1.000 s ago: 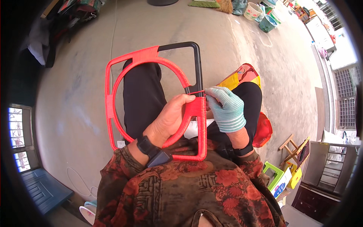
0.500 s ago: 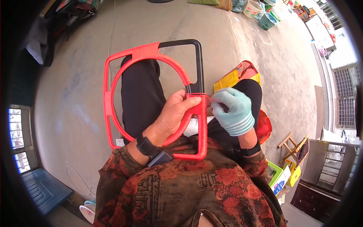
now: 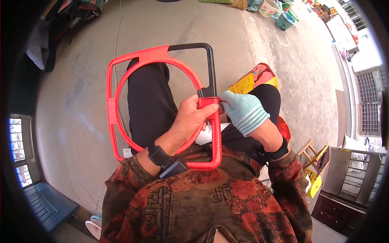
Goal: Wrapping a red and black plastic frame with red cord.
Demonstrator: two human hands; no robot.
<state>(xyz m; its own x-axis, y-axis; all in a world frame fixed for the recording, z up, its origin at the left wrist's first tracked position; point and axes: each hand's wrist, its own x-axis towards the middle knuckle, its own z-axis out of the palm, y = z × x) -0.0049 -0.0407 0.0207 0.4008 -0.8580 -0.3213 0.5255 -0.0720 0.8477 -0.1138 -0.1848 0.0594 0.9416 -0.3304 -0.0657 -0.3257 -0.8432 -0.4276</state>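
A square frame with an inner ring point(image 3: 190, 69) rests over my lap, wound mostly in red cord point(image 3: 154, 54). Bare black frame point(image 3: 210, 67) shows at its upper right corner and just above my hands. My bare left hand point(image 3: 184, 121) is closed around the right side of the frame, its thumb lying over the red winding. Against the outer edge of that side is my right hand point(image 3: 245, 113), in a striped pale teal glove. Its fingers are pinched on the cord where the winding meets the black part; the fingertips are partly hidden.
A red and yellow bag point(image 3: 254, 79) stands beyond my right knee, and a red item point(image 3: 283, 128) lies beside that leg. Buckets point(image 3: 285, 21) and brooms point(image 3: 239, 4) stand far off. At right is a small wooden stool point(image 3: 310, 156); a blue board point(image 3: 50, 204) lies at lower left.
My right hand has moved left and slightly up to the frame's edge, turning so the back of the glove shows. The frame has shifted slightly left; my left hand keeps its grip.
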